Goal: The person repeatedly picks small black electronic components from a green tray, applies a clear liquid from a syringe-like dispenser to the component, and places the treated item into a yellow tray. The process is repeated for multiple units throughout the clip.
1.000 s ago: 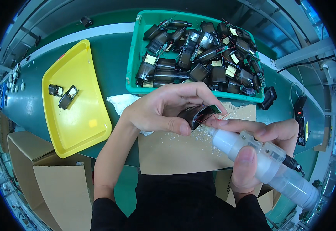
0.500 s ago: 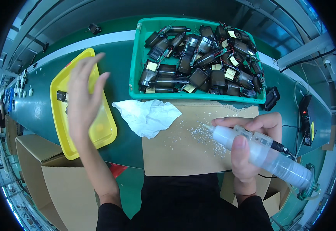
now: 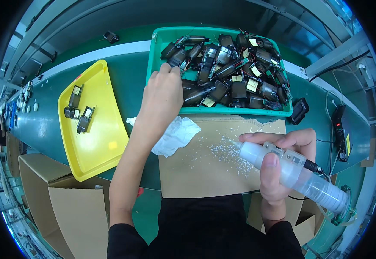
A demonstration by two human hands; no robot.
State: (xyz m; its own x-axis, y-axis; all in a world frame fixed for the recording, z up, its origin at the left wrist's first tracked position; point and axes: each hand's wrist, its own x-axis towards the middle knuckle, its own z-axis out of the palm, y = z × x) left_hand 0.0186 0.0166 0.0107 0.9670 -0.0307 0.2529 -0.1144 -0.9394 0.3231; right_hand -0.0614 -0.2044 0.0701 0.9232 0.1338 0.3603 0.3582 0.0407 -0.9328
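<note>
My left hand [image 3: 163, 94] reaches into the left end of a green tray [image 3: 239, 111], its fingertips down on the pile of black parts with yellow labels [image 3: 233, 82]. Whether the fingers grip a part is hidden. My right hand [image 3: 278, 162] is closed around a translucent white dispenser tool [image 3: 302, 175], held slanted, with its thin nozzle pointing left just above a cardboard sheet [image 3: 196, 172] speckled with white bits. A yellow tray [image 3: 99, 144] to the left holds three small black parts [image 3: 79, 110].
A crumpled white cloth [image 3: 175, 134] lies at the cardboard's left corner on the green conveyor belt [image 3: 127, 84]. A black part [image 3: 300, 111] and a black box with a red light [image 3: 339, 129] sit to the right. Open cardboard boxes [image 3: 37, 181] stand at the lower left.
My left hand let go of the black part it held at the nozzle, swung over the yellow tray, then moved to the green tray. The yellow tray has one part more.
</note>
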